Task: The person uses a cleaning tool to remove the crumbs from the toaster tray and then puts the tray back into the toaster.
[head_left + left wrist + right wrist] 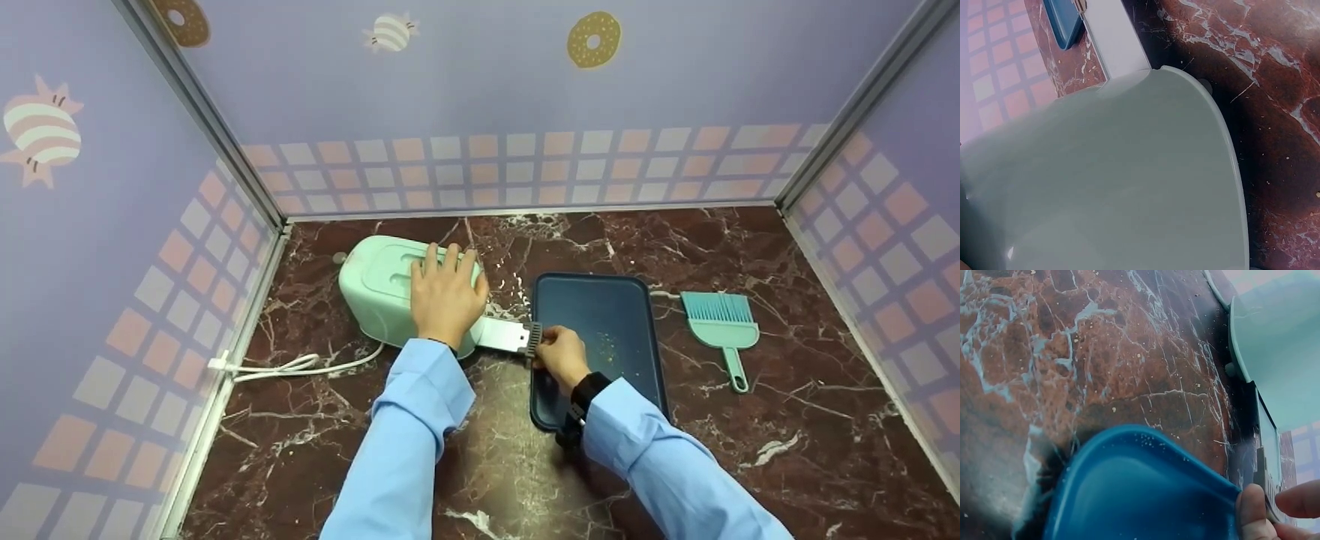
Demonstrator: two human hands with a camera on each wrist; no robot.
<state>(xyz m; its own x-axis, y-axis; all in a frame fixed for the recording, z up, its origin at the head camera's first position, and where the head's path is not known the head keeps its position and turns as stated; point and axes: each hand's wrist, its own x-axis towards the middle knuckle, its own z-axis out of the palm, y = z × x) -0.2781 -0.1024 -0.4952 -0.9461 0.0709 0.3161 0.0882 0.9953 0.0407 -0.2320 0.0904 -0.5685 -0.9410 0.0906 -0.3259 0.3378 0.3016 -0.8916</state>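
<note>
My left hand (448, 296) lies on top of a mint-green toaster (382, 307), fingers extended over its upper face near the right end. In the left wrist view the toaster's smooth side (1117, 169) fills most of the frame. A flat, pale metal crumb tray (502, 334) sticks out from the toaster's right end. At its outer end is a grey ribbed grip (533, 340), which my right hand (562, 356) pinches between thumb and fingers. In the right wrist view the thumb (1252, 512) and fingertips (1300, 499) are at this grip, over the blue tray's edge.
A dark blue rectangular tray (592, 300) with some crumbs lies beneath and beside my right hand. Farther right is a turquoise hand brush (724, 334). The toaster's white cord (300, 367) runs to the left wall. Crumbs dot the marbled tabletop (795, 420); patterned walls enclose it.
</note>
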